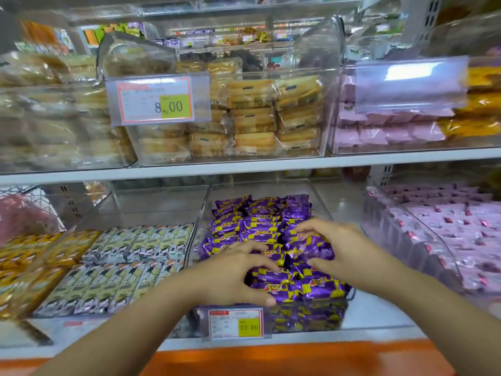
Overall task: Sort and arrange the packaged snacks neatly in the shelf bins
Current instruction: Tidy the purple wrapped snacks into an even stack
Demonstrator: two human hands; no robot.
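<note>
Purple and yellow snack packets (260, 223) fill a clear bin (314, 194) on the lower shelf, heaped loosely. My left hand (230, 272) lies over the packets at the bin's front left, its fingers curved around a packet and its thumb down by the front wall. My right hand (336, 245) is on the pile at the right, with fingers spread and bent and the thumb under a packet's edge. Both hands touch the packets.
A price tag (236, 322) hangs on the bin's front. White and dark packets (122, 267) lie in rows in the left bin, pink packets (444, 229) in the right bin. Upper shelf bins hold wrapped pastries (254, 118). An orange ledge (271, 359) runs below.
</note>
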